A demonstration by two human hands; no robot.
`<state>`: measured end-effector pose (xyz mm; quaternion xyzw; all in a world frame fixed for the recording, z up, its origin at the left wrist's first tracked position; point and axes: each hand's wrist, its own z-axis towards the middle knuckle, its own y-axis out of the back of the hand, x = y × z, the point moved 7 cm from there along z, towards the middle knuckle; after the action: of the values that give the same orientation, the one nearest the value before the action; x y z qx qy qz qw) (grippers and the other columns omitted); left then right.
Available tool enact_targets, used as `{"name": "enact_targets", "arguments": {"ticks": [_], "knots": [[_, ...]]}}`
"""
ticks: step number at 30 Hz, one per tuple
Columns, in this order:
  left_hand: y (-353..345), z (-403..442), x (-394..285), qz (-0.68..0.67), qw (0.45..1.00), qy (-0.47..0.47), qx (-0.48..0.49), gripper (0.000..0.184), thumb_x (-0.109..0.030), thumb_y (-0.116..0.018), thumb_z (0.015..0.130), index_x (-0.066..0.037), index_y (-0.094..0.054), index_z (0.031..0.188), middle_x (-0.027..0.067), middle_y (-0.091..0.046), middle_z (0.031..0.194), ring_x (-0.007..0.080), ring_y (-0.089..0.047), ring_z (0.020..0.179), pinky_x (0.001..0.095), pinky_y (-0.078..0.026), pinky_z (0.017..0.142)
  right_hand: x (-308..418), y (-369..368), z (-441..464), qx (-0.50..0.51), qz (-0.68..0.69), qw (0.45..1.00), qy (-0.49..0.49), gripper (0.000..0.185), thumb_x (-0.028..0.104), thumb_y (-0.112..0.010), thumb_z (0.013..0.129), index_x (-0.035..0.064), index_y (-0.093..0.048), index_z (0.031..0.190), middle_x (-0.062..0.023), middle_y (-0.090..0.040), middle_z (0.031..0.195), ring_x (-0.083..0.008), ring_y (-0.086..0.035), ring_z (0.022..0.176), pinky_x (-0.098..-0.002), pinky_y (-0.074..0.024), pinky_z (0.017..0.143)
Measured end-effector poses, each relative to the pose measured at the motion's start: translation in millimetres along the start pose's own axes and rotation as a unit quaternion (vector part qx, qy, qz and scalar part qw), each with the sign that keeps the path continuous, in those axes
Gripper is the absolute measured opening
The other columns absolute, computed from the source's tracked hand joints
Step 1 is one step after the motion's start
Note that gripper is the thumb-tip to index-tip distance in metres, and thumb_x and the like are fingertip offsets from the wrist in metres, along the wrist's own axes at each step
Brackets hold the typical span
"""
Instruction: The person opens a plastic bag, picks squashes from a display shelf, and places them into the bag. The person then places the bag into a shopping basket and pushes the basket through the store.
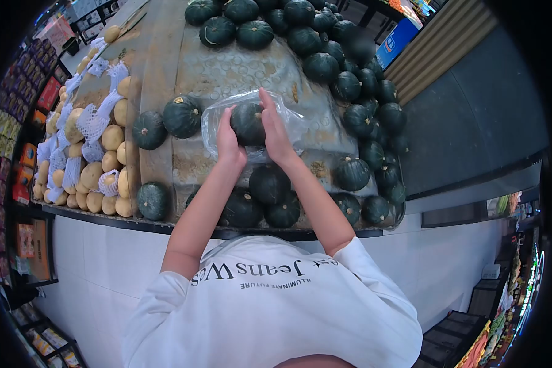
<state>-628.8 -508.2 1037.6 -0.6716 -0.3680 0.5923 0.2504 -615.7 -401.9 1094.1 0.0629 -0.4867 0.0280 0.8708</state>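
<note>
Between my two palms is a dark green kabocha squash (248, 124), gripped from both sides over the display table. My left hand (229, 136) presses its left side and my right hand (274, 127) its right side, fingers stretched upward. A clear plastic bag (211, 120) spreads under and around the squash; whether the squash is inside it I cannot tell. Just left of the bag sits another kabocha squash (182, 116), with one more squash (149, 130) beside it. Below my wrists lie several squashes, including one squash (270, 184) between my forearms.
Many squashes (321, 68) line the back and right side of the display table (227, 76). To the left, behind a clear divider (155, 73), are pale round melons (112, 137), some in white foam nets (93, 122). Packaged goods (12, 116) fill shelves at far left.
</note>
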Motion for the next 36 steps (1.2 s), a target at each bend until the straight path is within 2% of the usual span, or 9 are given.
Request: {"name": "enact_targets", "arguments": {"ticks": [7, 13, 16, 22, 25, 28, 31, 34, 36], "knots": [[20.9, 12.9, -15.8, 0.153, 0.976, -0.153, -0.028, 0.037, -0.028, -0.04, 0.097, 0.0, -0.058, 0.113, 0.0086, -0.057, 0.114, 0.0165, -0.05, 0.108, 0.0293, -0.035, 0.096, -6.0, -12.7, 6.6, 0.022, -0.047, 0.999, -0.013, 0.055, 0.034, -0.033, 0.098, 0.0003, -0.026, 0.141, -0.0215, -0.03, 0.144, -0.032, -0.025, 0.136, -0.036, -0.0189, 0.11], [17.6, 19.9, -27.0, 0.33, 0.912, -0.241, -0.022, 0.04, -0.026, -0.037, 0.098, 0.006, -0.059, 0.109, 0.0114, -0.059, 0.11, 0.0175, -0.052, 0.106, 0.0296, -0.037, 0.094, -15.1, -14.4, 6.1, 0.026, -0.057, 0.998, -0.008, 0.055, 0.035, -0.033, 0.098, 0.0001, -0.027, 0.14, -0.0216, -0.031, 0.143, -0.0323, -0.027, 0.135, -0.0362, -0.0203, 0.11], [19.5, 19.6, -29.1, 0.373, 0.886, -0.274, -0.007, 0.043, -0.029, -0.038, 0.098, 0.006, -0.062, 0.107, 0.0186, -0.058, 0.115, 0.0271, -0.045, 0.12, 0.0352, -0.03, 0.103, -15.5, -13.2, 5.6, 0.017, -0.055, 0.998, 0.014, 0.055, 0.035, -0.033, 0.098, 0.0, -0.028, 0.14, -0.0215, -0.032, 0.143, -0.032, -0.027, 0.135, -0.0359, -0.0209, 0.11], [-10.1, -10.8, -42.5, 0.409, 0.862, -0.296, 0.049, 0.044, -0.031, -0.037, 0.098, 0.003, -0.057, 0.117, 0.02, -0.052, 0.125, 0.0336, -0.035, 0.128, 0.0342, -0.025, 0.106, 1.1, -1.2, 3.1, 0.006, -0.109, 0.993, 0.046, 0.054, 0.034, -0.034, 0.098, -0.0004, -0.03, 0.139, -0.0215, -0.035, 0.141, -0.032, -0.029, 0.134, -0.0361, -0.0223, 0.109], [-19.5, -22.6, -43.6, 0.439, 0.862, -0.227, 0.114, 0.046, -0.035, -0.04, 0.095, 0.0, -0.055, 0.121, 0.0207, -0.048, 0.131, 0.0358, -0.031, 0.131, 0.0422, -0.019, 0.109, 9.7, 11.2, -2.2, 0.019, -0.076, 0.997, 0.007, 0.053, 0.034, -0.036, 0.098, -0.0002, -0.033, 0.138, -0.0219, -0.039, 0.139, -0.0324, -0.033, 0.133, -0.0368, -0.0241, 0.108], [-35.1, -51.5, -43.6, 0.694, 0.678, -0.201, 0.135, 0.054, -0.045, -0.045, 0.091, -0.002, -0.054, 0.123, 0.0218, -0.046, 0.132, 0.038, -0.031, 0.131, 0.0548, -0.011, 0.109, 34.9, 25.6, -11.5, 0.058, -0.116, 0.991, -0.011, 0.052, 0.034, -0.038, 0.097, 0.0011, -0.036, 0.137, -0.0226, -0.041, 0.137, -0.034, -0.036, 0.13, -0.0375, -0.0262, 0.107], [-47.2, -79.8, -37.9, 0.812, 0.52, -0.147, 0.22, 0.06, -0.049, -0.051, 0.086, -0.007, -0.051, 0.128, 0.0198, -0.041, 0.138, 0.0395, -0.025, 0.135, 0.0636, -0.001, 0.105, 53.7, 36.2, -18.8, 0.105, -0.179, 0.978, -0.009, 0.049, 0.029, -0.038, 0.096, 0.0024, -0.037, 0.137, -0.0203, -0.041, 0.138, -0.0317, -0.033, 0.133, -0.0375, -0.0213, 0.109], [-49.1, -96.7, -28.2, 0.835, 0.455, -0.153, 0.268, 0.069, -0.055, -0.056, 0.08, -0.007, -0.049, 0.13, 0.0197, -0.042, 0.138, 0.0398, -0.025, 0.135, 0.0613, -0.002, 0.107, 60.2, 46.7, -22.5, 0.116, -0.243, 0.963, 0.003, 0.048, 0.027, -0.04, 0.095, 0.0046, -0.038, 0.137, -0.0178, -0.041, 0.139, -0.0307, -0.031, 0.134, -0.0431, -0.0154, 0.11], [-39.9, -93.4, -22.0, 0.859, 0.401, -0.191, 0.254, 0.073, -0.053, -0.062, 0.075, -0.009, -0.048, 0.131, 0.0203, -0.042, 0.137, 0.0403, -0.024, 0.134, 0.0608, -0.002, 0.107, 62.3, 51.9, -25.9, 0.115, -0.29, 0.95, 0.001, 0.048, 0.027, -0.041, 0.094, 0.0063, -0.04, 0.137, -0.0164, -0.041, 0.139, -0.0308, -0.032, 0.134, -0.0487, -0.0119, 0.11]]}}
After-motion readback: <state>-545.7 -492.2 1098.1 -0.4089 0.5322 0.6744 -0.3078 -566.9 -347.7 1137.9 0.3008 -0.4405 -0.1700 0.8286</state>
